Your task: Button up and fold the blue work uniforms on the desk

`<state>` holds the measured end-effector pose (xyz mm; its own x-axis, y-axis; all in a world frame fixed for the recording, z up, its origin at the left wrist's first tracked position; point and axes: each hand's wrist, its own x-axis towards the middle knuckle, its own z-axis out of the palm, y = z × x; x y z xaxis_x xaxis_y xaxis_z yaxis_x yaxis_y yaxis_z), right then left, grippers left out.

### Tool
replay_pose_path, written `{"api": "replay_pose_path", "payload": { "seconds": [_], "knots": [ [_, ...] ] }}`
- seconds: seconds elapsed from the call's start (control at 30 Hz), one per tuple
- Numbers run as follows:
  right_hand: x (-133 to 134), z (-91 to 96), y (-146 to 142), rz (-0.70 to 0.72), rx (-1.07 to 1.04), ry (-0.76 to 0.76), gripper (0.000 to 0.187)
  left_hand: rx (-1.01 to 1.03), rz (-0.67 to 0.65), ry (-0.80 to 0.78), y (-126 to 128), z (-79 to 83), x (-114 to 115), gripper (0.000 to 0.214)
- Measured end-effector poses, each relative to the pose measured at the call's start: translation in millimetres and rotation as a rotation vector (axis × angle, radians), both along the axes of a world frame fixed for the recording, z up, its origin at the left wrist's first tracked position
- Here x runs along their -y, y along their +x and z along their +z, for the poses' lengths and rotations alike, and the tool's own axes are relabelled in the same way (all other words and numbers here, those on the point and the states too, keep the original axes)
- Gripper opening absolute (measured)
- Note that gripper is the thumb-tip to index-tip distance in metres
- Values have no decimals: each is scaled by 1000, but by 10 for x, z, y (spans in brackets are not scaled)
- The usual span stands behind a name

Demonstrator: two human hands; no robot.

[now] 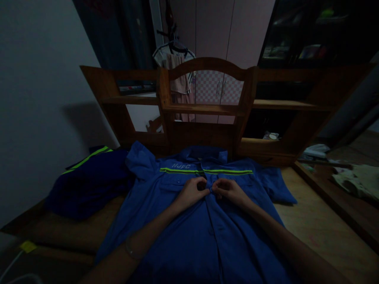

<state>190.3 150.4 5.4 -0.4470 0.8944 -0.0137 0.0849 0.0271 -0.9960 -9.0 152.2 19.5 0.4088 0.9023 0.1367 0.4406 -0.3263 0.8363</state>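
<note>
A blue short-sleeved work shirt (183, 221) lies front up, its collar toward the far side and a yellow-green stripe across the chest. My left hand (194, 191) pinches the front placket at chest height, thumb and forefinger curled together. Right beside it, my right hand (229, 191) pinches the opposite front edge. The fingertips almost meet over the placket; a button between them is too dark to make out. Below the hands the two front edges lie apart, with a button (211, 230) showing on one of them.
The shirt lies on a wooden desk (308, 213) with a wooden shelf (207, 108) along its back. Dark blue folded clothing (89, 189) with a yellow-green stripe lies at the left by the wall. Clothes hang on a stand (174, 51) behind the shelf.
</note>
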Motion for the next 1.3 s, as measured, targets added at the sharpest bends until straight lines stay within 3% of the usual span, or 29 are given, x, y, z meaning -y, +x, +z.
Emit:
{"api": "replay_pose_path", "payload": {
  "seconds": [0.5, 0.67, 0.77, 0.87, 0.9, 0.97, 1.03, 1.1, 1.2, 1.3],
  "knots": [
    [6, -65, -13, 22, 10, 4, 38, -36, 36, -13, 4, -60, -12, 13],
    [38, 69, -41, -45, -4, 79, 60, -96, 62, -22, 72, -50, -1, 13],
    [36, 295, 167, -180, 286, 353, 56, -220, 87, 51, -36, 78, -3, 15],
    [81, 459, 574, -393, 807, 622, 61, -559, 384, 260, -426, 306, -14, 36],
    [109, 465, 728, -450, 997, 648, 68, -684, 499, 305, -609, 375, -26, 45],
    [165, 397, 1021, -501, 1312, 583, 80, -874, 609, 271, -991, 461, -69, 70],
    [192, 251, 1254, -453, 1459, 424, 87, -972, 532, 126, -1309, 461, -128, 95],
    [174, 94, 1405, -334, 1455, 285, 85, -961, 341, -15, -1500, 403, -180, 100],
    [102, -49, 1499, -143, 1316, 189, 66, -842, 129, -35, -1572, 320, -211, 67],
    [51, -28, 1516, -51, 1172, 202, 43, -790, 67, 43, -1529, 339, -214, 32]
  ]
}}
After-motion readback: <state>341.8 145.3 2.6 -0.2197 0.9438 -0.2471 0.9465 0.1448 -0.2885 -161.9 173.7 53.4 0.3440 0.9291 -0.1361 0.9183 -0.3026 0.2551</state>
